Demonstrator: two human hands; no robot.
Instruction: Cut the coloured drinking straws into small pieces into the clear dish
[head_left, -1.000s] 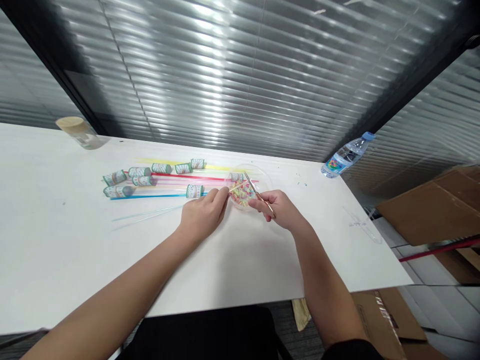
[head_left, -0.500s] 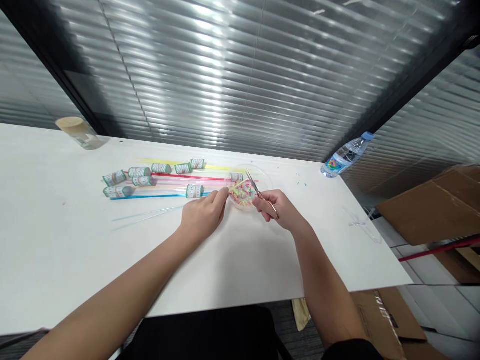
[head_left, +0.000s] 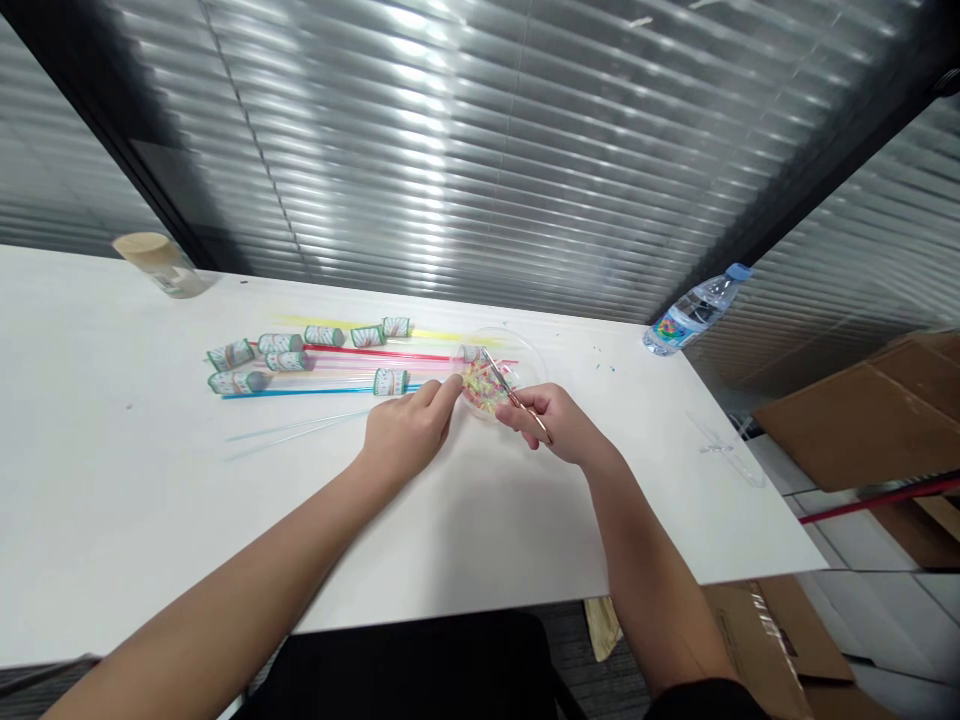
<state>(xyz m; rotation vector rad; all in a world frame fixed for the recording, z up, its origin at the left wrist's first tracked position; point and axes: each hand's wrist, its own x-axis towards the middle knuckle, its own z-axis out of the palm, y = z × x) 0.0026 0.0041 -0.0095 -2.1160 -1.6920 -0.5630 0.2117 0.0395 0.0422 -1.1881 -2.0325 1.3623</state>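
Observation:
My left hand [head_left: 411,420] is closed at the left rim of a clear round bowl [head_left: 536,352], pinching a thin pale straw [head_left: 474,374] that sticks out over the bowl. Small cut pieces [head_left: 484,388] in pink, yellow and green lie inside. My right hand [head_left: 551,425] grips rose-gold scissors [head_left: 501,378] by the handles, their blades pointing up and left over the bowl, close to the straw. The blades look nearly together. Left of the bowl, long thin blue straws [head_left: 315,392] and red straws [head_left: 352,351] lie with several patterned paper rolls [head_left: 390,382] around or beside them.
A jar with a tan lid [head_left: 159,265] stands at the back left. A water bottle [head_left: 694,312] stands at the back right, and clear plastic wrapping [head_left: 726,450] lies near the right table edge. Cardboard boxes [head_left: 862,410] are beyond that edge.
The scissors have moved slightly left and down over the bowl, and their blades have come closer to the straw. My left hand has stayed almost still.

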